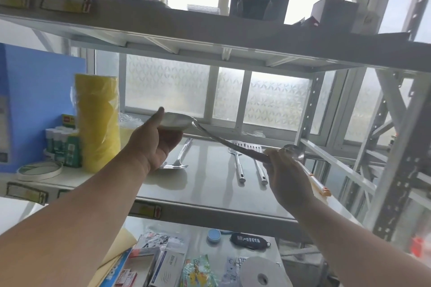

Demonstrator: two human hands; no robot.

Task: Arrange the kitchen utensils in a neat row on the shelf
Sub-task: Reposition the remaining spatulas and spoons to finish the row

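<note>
Both hands hold a large stainless-steel ladle [177, 121] in the air above the grey metal shelf [210, 184]. The left hand [156, 144] cups the ladle's wide bowl from below, thumb raised along the rim and fingers curled under it. The right hand [283, 170] grips the far end of the ladle's long handle, which slopes down from the bowl toward the right.

A smaller steel ladle with an orange-tipped white handle [300, 161] shows just beside the right hand, its round bowl above the knuckles and its handle running down to the right; whether the right hand also holds it cannot be told.

On the shelf surface lie other utensils. A steel serving spoon [180, 158] lies near the left hand, its bowl toward the front edge. Two slotted steel spatulas [240, 163] lie side by side to the right of it, handles pointing toward the front, blades toward the window.

At the left end of the shelf stand a tall stack of yellow wrapped rolls [99, 121], a pack of white glue sticks with green labels [61, 144], a flat roll of tape [39, 170] and a blue box [35, 100]. On the lower level lie packets, a white paper roll [261, 272] and a black eye mask [249, 240].
</note>
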